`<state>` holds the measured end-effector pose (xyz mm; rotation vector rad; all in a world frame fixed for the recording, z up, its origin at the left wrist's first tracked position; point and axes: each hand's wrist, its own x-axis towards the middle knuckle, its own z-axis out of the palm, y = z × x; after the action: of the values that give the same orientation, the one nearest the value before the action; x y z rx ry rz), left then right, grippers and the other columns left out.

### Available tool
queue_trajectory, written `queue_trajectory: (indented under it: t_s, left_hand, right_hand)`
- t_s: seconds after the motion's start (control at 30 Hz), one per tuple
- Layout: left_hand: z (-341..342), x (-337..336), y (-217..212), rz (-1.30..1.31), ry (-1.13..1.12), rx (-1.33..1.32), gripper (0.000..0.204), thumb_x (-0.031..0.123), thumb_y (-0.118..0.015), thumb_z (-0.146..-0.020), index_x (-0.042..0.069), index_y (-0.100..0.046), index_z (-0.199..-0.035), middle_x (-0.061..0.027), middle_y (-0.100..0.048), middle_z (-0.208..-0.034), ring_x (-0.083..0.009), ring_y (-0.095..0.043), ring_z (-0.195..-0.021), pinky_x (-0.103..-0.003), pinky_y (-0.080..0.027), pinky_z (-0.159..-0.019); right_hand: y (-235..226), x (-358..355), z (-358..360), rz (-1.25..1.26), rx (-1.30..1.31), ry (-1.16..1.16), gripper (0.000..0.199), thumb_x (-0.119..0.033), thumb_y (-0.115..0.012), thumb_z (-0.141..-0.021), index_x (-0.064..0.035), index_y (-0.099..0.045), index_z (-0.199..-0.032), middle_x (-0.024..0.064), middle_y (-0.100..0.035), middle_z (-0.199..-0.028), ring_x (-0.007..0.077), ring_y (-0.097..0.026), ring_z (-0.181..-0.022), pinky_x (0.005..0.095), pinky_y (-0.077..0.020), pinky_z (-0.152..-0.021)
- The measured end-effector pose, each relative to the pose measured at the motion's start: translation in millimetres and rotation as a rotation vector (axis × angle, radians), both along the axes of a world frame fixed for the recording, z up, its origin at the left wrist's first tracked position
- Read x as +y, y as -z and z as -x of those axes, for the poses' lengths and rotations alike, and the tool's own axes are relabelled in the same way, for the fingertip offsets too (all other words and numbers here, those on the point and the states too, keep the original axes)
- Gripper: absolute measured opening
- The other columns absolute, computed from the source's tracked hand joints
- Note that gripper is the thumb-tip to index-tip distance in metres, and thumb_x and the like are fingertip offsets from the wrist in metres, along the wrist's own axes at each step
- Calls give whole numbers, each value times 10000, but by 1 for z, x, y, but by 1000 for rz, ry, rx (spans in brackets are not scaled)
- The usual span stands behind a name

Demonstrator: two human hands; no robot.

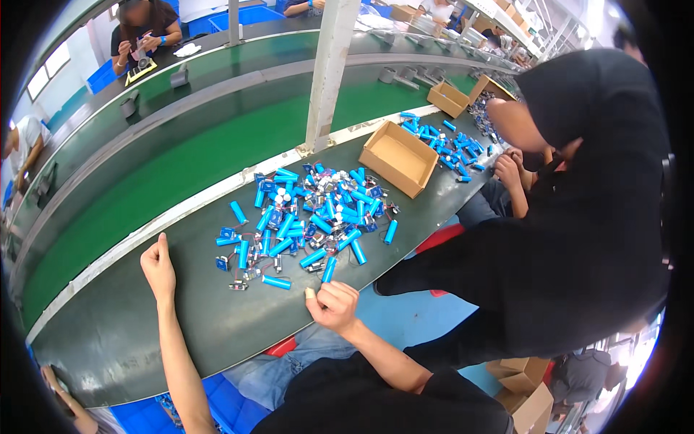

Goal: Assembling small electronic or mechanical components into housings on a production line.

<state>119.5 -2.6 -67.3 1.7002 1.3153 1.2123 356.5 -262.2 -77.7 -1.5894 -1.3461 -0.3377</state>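
Observation:
My left hand (158, 269) is raised over the dark green bench top, closed in a fist with the thumb sticking up. No object shows in it. My right hand (335, 305) hovers at the near bench edge, fingers curled and thumb out to the left; it too shows nothing held. Just beyond the right hand lies a blue cylindrical battery cell (329, 270), at the near side of a heap of blue cells with wires (289, 224). Small circuit boards (222, 263) and white round pieces (283, 195) are mixed into the heap.
An open cardboard box (399, 158) stands right of the heap. Past it are more blue cells (455, 148) and a smaller box (448, 99). A white post (330, 79) rises beside the green conveyor (195, 155). A person in black (578, 210) stands close on my right.

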Motion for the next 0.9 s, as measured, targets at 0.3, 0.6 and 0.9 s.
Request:
queue_trajectory:
  t_s: [0.3,0.6,0.9]
  left_hand:
    - [-3,-4,-3,-11,-5,0,529,267,-580,-1011,74,-264,-633,52,-219,-596,-86,-176,-583,-343,-135,-521]
    - [-3,-7,-6,-3,-30,73,517,263,-586,-1013,82,-255,-659,55,-221,-614,-85,-176,-600,-341,-131,-528]
    - [-4,-5,1,-25,-95,272,494,220,-581,-1012,56,-267,-667,36,-216,-618,-81,-194,-609,-347,-133,-525]
  right_hand:
    - [-3,-9,-6,10,156,-60,403,-38,-732,-779,-75,-411,-539,58,-396,-527,223,-414,-428,354,-316,-424]
    - [-103,91,-263,139,42,362,383,-318,-626,-978,22,-625,-803,34,-561,-640,84,-491,-639,296,-436,-598]
    - [-89,234,-519,757,-217,612,584,-500,-664,-859,15,-682,-1132,238,-691,-1120,381,-661,-1062,450,-512,-929]
